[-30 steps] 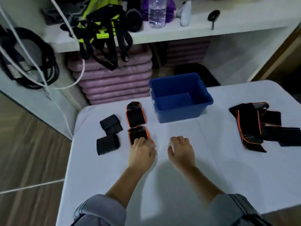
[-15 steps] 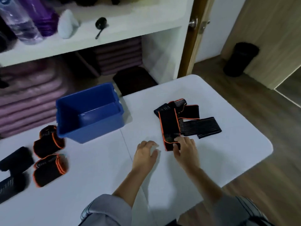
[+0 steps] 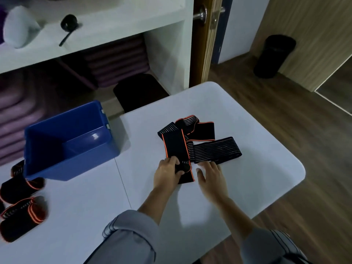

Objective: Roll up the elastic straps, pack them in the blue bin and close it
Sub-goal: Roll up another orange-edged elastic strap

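A loose pile of black elastic straps lies on the white table (image 3: 247, 115). My left hand (image 3: 167, 173) grips the near end of the orange-edged strap (image 3: 176, 143), thumb on top. My right hand (image 3: 210, 177) rests just right of that end with relaxed fingers, beside a grey-striped strap (image 3: 215, 149). The blue bin (image 3: 68, 161) stands open and empty at the left. Two rolled orange-edged straps (image 3: 21, 185) (image 3: 21, 215) lie near the left edge, in front of the bin.
The table's rounded right edge (image 3: 297, 180) drops to a wooden floor. Behind the table is a white shelf unit (image 3: 114, 29) with stacked purple mats, a dark stool (image 3: 139, 92) below, a door (image 3: 205, 35) and a black cylinder (image 3: 274, 56) on the floor.
The view swung right from the rolled straps to the loose pile. My left hand moved onto the orange-edged strap's end and took hold; my right hand slid off it to the right.
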A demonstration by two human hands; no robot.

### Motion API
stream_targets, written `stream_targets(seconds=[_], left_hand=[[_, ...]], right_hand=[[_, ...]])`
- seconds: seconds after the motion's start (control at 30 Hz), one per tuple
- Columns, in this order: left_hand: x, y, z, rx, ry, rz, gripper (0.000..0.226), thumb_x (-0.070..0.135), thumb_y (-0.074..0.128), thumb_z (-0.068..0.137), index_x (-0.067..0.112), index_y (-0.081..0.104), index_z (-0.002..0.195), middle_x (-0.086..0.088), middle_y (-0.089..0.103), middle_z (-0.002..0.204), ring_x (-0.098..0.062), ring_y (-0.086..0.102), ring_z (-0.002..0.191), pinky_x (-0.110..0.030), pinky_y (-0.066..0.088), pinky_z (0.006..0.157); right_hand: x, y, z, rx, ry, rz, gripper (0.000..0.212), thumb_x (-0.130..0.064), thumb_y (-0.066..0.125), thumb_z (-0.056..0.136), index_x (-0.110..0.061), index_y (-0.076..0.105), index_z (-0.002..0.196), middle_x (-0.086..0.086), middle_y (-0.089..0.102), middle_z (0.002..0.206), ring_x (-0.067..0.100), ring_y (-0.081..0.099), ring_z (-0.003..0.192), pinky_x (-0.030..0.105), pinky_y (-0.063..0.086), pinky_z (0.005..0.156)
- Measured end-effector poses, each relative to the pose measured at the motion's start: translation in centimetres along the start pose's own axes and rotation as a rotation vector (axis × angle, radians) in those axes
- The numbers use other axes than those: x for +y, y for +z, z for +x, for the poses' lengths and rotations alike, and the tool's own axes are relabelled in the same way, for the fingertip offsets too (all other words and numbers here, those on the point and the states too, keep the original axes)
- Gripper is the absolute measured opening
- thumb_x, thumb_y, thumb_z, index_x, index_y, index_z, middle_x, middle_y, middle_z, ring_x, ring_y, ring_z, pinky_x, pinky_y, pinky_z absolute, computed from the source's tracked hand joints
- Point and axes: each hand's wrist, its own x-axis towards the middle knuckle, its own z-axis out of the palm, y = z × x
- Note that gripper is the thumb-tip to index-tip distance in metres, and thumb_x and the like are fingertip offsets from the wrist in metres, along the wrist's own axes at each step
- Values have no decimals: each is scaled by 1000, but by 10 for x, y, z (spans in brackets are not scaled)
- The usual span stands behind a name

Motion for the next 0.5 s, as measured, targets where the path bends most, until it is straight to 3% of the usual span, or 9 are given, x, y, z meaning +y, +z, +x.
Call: stream_targets(seconds=[0.1, 0.2, 0.37, 0.5], left_hand=[[2, 2, 8, 33, -51, -61, 13, 12, 64, 81, 16, 59, 92, 0, 64, 88, -20, 58, 86, -30, 47, 67], [6, -8, 16, 75, -180, -244, 12, 14, 66, 82, 18, 62, 92, 6, 61, 76, -12, 58, 72, -20, 43, 63], [9, -32, 45, 113, -200, -447, 15, 18, 71, 80, 23, 67, 94, 6, 59, 73, -7, 55, 67, -10, 43, 63], [13, -47, 70, 154, -172, -514, 12, 17, 70, 81, 23, 66, 91, 5, 51, 65, -5, 47, 59, -4, 38, 56]], right_hand=[[3, 0, 11, 32, -3, 19, 20, -19, 53, 92, -13, 59, 110, 6, 61, 104, 25, 51, 98, 32, 42, 81], [1, 0, 32, 58, 61, 119, 21, -18, 52, 92, -13, 57, 112, 3, 60, 103, 22, 49, 97, 26, 37, 78], [-8, -8, 102, 76, 139, 244, 28, -24, 52, 92, -12, 52, 118, 7, 60, 99, 26, 56, 95, 36, 45, 82], [-15, -7, 155, 19, 210, 253, 45, -33, 56, 91, -11, 45, 128, 14, 55, 117, 29, 56, 106, 41, 47, 90]])
